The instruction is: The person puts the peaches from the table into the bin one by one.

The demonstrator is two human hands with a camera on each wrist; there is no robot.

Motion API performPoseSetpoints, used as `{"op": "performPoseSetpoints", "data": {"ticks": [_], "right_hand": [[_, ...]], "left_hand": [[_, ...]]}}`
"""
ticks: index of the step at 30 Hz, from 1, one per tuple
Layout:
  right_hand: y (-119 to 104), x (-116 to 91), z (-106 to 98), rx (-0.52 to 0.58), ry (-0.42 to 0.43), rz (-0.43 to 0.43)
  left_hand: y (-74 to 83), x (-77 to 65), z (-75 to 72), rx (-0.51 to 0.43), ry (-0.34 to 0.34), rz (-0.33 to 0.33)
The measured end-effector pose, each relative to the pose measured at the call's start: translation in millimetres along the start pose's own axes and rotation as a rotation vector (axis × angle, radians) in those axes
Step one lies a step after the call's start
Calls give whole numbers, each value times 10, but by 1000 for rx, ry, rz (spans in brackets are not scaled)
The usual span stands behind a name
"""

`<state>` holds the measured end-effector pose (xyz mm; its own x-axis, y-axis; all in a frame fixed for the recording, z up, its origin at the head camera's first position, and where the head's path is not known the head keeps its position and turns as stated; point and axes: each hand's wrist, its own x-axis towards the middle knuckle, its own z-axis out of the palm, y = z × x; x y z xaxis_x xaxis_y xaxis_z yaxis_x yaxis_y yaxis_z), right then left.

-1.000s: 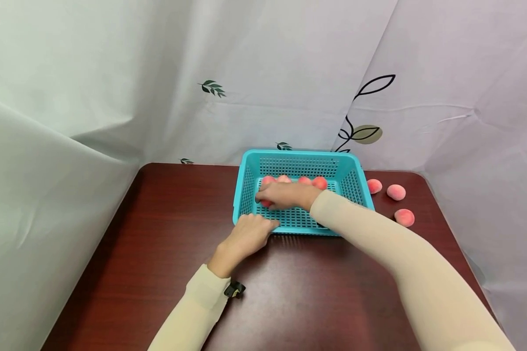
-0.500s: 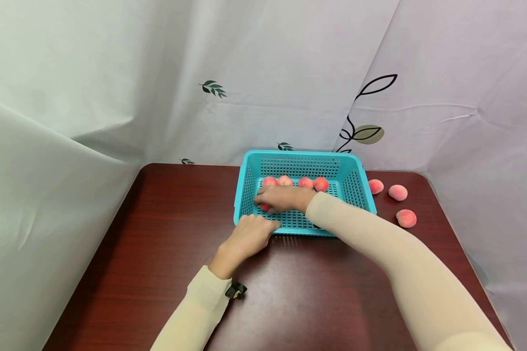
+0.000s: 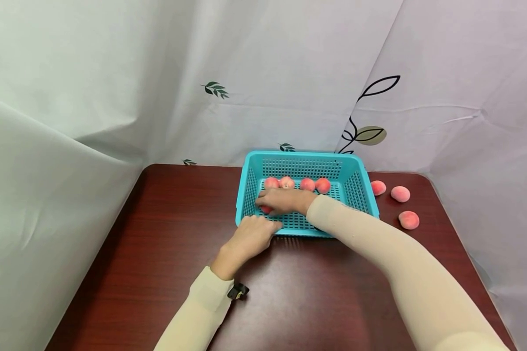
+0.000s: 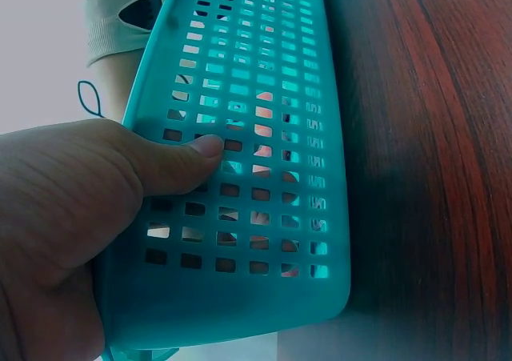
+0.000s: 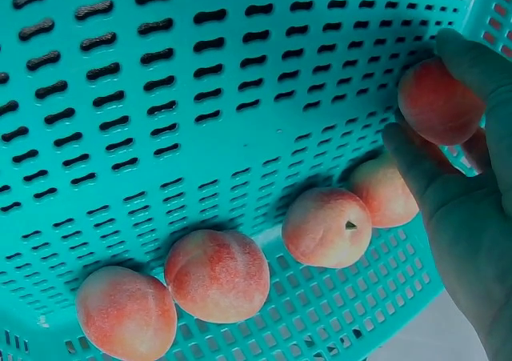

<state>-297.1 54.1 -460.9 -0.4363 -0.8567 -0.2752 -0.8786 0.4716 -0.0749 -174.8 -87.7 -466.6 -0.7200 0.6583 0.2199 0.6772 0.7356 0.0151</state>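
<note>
A turquoise plastic basket [image 3: 298, 234] with slotted walls stands at the back of the table. My left hand [image 3: 253, 235] grips its near rim at the front left corner; in the left wrist view the thumb [image 4: 180, 165] lies along the outer wall. Inside, my right hand [image 3: 283, 201] holds a red peach [image 5: 440, 101] between thumb and fingers, low over the basket floor at the left. Behind that hand, several peaches sit in a row along the far wall, among them a pale one with a stem mark [image 5: 326, 227] and a redder one [image 5: 218, 275].
To the basket's right, three more peaches lie on the table: one against the basket side [image 3: 378, 188], one farther right [image 3: 400, 194] and one nearer [image 3: 409, 220]. A pale curtain [image 3: 290, 73] hangs close behind the dark wooden table [image 3: 167, 234].
Both hands keep almost the same place, the right still holding the peach at the basket's left. The whole scene shifts slightly rightward in the head view.
</note>
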Motion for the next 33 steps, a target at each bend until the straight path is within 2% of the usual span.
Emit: {"op": "performPoseSetpoints", "data": {"ticks": [23, 33], "right_hand": [[23, -55, -37, 82, -6, 9], [44, -213, -169, 180, 5, 79]], "left_hand": [[-4, 12, 14, 17, 13, 13], [2, 8, -16, 24, 21, 16]]}}
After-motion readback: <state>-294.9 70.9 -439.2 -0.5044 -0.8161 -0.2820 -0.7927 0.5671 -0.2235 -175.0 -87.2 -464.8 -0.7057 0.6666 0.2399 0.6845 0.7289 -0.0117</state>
